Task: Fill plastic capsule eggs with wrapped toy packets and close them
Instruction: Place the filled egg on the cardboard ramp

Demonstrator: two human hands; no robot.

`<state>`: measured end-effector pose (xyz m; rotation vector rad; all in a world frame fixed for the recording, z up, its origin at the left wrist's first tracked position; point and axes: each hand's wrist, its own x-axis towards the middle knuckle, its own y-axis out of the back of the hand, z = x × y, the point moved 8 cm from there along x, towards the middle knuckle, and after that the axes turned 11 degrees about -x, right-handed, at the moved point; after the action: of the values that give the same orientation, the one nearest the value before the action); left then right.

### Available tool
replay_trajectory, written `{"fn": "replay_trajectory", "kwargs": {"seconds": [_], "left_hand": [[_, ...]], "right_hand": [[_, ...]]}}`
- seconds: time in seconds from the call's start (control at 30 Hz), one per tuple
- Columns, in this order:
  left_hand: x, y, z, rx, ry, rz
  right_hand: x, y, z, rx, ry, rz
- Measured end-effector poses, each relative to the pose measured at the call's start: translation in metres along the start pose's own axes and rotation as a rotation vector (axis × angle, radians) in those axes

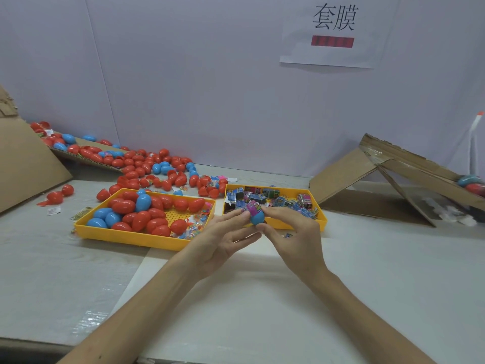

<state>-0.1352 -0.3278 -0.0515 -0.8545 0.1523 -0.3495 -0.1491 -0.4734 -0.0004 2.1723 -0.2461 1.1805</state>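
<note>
A blue egg half (256,219) is held between both hands above the table, just in front of the right tray. A wrapped toy packet (253,207) in pink and purple sticks out of its top. My left hand (223,237) pinches the half and packet from the left with its fingertips. My right hand (288,232) grips them from the right, thumb under the blue half. The left yellow tray (126,236) holds red and blue eggs. The right yellow tray (315,210) holds several wrapped packets.
Many loose red and blue eggs (147,166) lie on the table behind the trays and up a cardboard ramp at far left. A folded cardboard box (380,179) with an egg or two on it stands at right. A white wall with a paper sign rises behind.
</note>
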Motion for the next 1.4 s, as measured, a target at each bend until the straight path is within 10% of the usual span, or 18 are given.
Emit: {"fn": "replay_trajectory", "kwargs": {"seconds": [1.4], "left_hand": [[0.001, -0.007, -0.009, 0.086, 0.040, -0.105]], "right_hand": [[0.000, 0.005, -0.008, 0.011, 0.065, 0.023]]}}
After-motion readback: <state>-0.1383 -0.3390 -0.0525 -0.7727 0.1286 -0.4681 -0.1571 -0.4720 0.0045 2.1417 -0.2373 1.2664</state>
